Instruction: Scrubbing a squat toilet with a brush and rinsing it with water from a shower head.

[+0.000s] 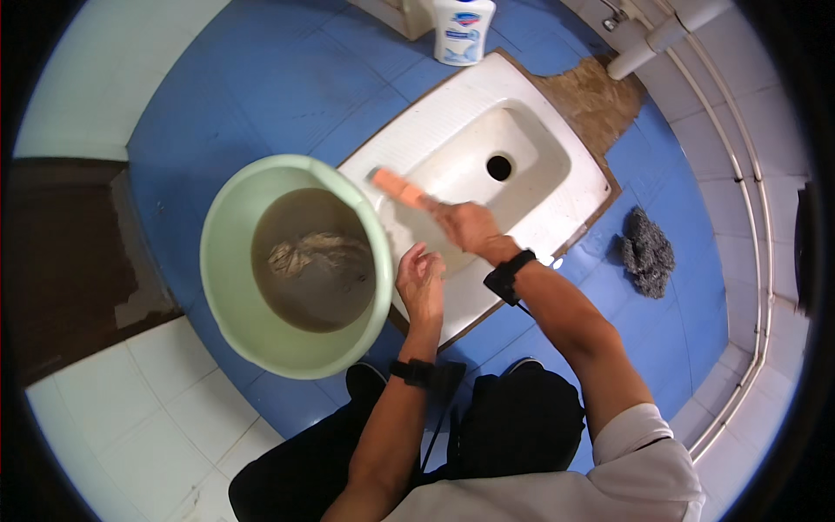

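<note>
Over the white ceramic squat toilet [450, 85], my right hand [464, 225] grips one end of a blurred orange tool [398, 188]. Its far end is greyish and lies over the ribbed side of the pan; I cannot tell whether it touches the ceramic. My left hand [423, 284] is empty, its fingers loosely curled and apart, just right of the tub's rim. A pale green plastic tub [228, 261] stands on the left and overlaps the toilet's corner. Murky brown water [313, 293] fills its lower part, with a soaked tan cloth [290, 258] partly under the surface.
A dark grey clump of wire wool or similar scrubbing material [647, 254] lies on the blue tiled floor [261, 91] at right. A white soap bottle [462, 32] stands behind the toilet. Thin pipes [750, 261] run along the right wall; a thicker pipe [652, 49] meets the floor.
</note>
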Motion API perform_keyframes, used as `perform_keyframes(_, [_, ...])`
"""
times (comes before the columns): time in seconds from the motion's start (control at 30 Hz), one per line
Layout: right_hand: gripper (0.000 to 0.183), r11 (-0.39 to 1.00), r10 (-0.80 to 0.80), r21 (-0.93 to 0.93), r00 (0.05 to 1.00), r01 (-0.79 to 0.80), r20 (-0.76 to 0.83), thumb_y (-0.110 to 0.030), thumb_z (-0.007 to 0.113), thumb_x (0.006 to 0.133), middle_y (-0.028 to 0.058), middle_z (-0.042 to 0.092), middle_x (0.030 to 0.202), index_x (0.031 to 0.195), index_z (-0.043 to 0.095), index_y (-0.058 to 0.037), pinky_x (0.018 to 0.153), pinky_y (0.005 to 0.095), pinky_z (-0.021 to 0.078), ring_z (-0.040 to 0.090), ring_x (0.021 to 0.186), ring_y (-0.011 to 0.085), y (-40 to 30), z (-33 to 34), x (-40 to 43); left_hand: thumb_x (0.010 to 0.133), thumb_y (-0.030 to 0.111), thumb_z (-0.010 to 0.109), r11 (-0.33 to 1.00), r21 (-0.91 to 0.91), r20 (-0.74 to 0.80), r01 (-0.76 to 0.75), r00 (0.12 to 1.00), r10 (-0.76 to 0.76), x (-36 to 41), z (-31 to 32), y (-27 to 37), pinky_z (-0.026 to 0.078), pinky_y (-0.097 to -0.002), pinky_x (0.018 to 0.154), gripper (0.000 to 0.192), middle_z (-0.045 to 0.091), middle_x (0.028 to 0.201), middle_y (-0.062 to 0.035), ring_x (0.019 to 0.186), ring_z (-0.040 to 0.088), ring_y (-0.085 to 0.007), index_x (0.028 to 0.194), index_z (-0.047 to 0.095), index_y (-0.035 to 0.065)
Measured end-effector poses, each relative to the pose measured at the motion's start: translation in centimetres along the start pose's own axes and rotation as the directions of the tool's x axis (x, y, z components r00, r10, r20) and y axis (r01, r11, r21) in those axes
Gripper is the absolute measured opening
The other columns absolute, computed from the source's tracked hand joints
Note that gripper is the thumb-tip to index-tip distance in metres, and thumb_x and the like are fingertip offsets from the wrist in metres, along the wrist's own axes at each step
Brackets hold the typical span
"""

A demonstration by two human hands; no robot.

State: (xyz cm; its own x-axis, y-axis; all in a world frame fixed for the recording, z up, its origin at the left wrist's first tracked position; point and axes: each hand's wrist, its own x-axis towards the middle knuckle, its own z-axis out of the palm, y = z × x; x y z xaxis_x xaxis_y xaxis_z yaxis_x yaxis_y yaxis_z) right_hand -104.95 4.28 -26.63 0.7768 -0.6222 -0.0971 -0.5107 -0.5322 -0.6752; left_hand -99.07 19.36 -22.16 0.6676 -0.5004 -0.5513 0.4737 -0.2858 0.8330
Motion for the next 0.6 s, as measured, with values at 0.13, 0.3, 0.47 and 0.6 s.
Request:
perform_keyframes(0.13, [0.036, 0.956, 0.14, 0.283, 0.965, -0.073, -0.223, -0.026, 0.052, 0.101, 0.0241, 0.068, 0.085, 0.131, 0.063, -0.0103, 0.073, 0.0385, 0.0536, 0.068, 0.072, 0.0333, 0.4, -4.5, -0.1, 0.097, 0.047, 0.059, 0.98, -0.197, -0.058, 0.001, 0.998, -0.013, -2.8, -0.8, 1.7, 0.047, -0.0322, 0.072, 0.062, 0.06, 0.103, -0.0077, 0.087, 0.057, -0.0163, 0.137, 0.043, 0.0029])
perform_keyframes(0.3, [0.036, 0.835, 0.069, 0.547, 0.998, -0.051, -0.012, -0.022, 0.055, 0.103, 0.0116, 0.072, 0.117, 0.138, 0.06, -0.0124, 0.091, 0.0309, 0.0498, 0.063, 0.102, 0.0138, -6.2, -7.7, -3.1, 0.092, 0.065, 0.052, 0.82, -0.558, -0.084, 0.127, 0.975, -0.208, -3.3, -1.5, 4.2, 0.045, -0.0359, 0.077, 0.07, 0.06, 0.106, -0.0088, 0.088, 0.056, -0.0194, 0.13, 0.043, 0.0065])
perform_keyframes(0.47, [0.04, 0.774, -0.085, 0.62, 0.992, 0.126, -0.095, -0.022, 0.057, 0.102, 0.0097, 0.073, 0.1, 0.142, 0.056, -0.0163, 0.084, 0.0291, 0.051, 0.061, 0.087, 0.0133, -10.7, -8.2, -3.4, 0.087, 0.063, 0.052, 0.723, -0.661, -0.142, 0.202, 0.912, -0.385, -2.0, -2.0, 4.5, 0.043, -0.0379, 0.08, 0.063, 0.058, 0.103, -0.0071, 0.086, 0.055, -0.0198, 0.117, 0.05, 0.0078])
perform_keyframes(0.6, [0.047, 0.829, -0.088, 0.553, 0.996, 0.084, -0.02, -0.02, 0.06, 0.1, 0.0165, 0.072, 0.094, 0.144, 0.051, -0.0109, 0.073, 0.0321, 0.0528, 0.063, 0.076, 0.0171, -12.1, -9.1, -4.2, 0.082, 0.06, 0.053, 0.752, -0.647, -0.238, 0.126, 0.904, -0.356, -0.3, -4.7, 4.9, 0.042, -0.0376, 0.079, 0.054, 0.059, 0.093, -0.0052, 0.083, 0.054, -0.0194, 0.101, 0.055, 0.0098])
